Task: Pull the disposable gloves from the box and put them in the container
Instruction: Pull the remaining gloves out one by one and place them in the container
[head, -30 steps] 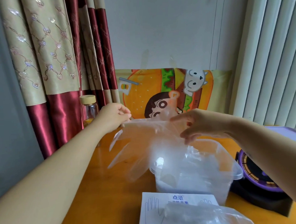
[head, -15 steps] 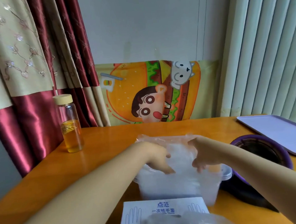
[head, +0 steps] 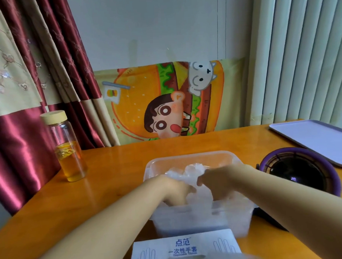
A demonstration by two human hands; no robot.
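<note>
Orange wooden table [head: 110, 189] fills the view, and right in the middle sits the clear plastic container [head: 188, 157], lid off. Both arms reach into it from the near side. The left hand [head: 178, 189] is dipped over the near wall, knuckles up, fingers pointing down inside. The right hand [head: 216, 184] is just beside it, also knuckles up, its thumb against the crumpled plastic. Between and behind the two hands a wad of thin, see-through gloves [head: 187, 172] bulges up inside the container, touching both hands. The fingertips are buried in the film and blurred by the wall, so I cannot tell whether either hand grips the wad or only presses on it.

Just in front of the container lies the white glove box [head: 186, 247], hand outlines and blue print on top. Well to the container's left stands a glass bottle [head: 68, 146] with amber liquid and a pale cap. To its right sits a round purple-rimmed device [head: 297, 169], and beyond that a pale tray [head: 312, 140]. Behind the container a cartoon burger cloth [head: 165, 102] hangs on the wall.
</note>
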